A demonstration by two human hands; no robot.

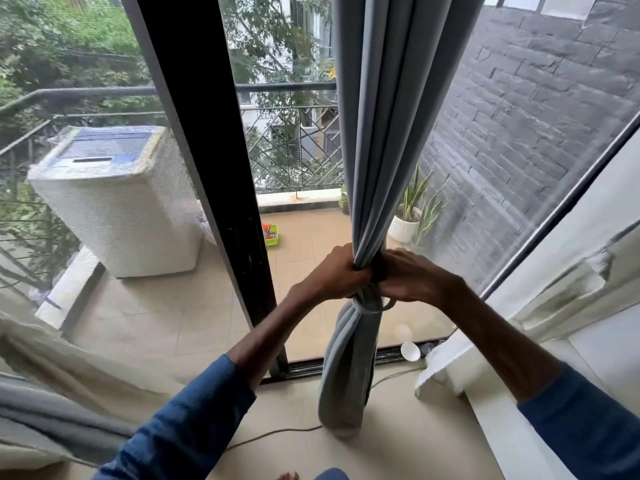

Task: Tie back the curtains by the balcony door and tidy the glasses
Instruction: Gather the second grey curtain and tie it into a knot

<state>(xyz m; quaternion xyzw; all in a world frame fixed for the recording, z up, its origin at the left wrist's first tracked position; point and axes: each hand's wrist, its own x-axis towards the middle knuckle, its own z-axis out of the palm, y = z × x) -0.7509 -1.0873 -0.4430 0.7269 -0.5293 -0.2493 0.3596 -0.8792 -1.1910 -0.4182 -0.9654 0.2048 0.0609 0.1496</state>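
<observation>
Left hand [337, 271] and right hand [412, 278] clutch the pleated grey fabric curtain [391, 133] between them; it looks soft, limp, best gripped there.

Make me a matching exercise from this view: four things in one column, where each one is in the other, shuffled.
Things: 1 grey curtain; 2 washing machine; 3 snake plant; 4 green basket.
Places: A between door frame and curtain; B gripped by left hand and right hand; C behind the mesh screen; D in a white pot.
Pairs: 1-B; 2-C; 3-D; 4-A.
</observation>
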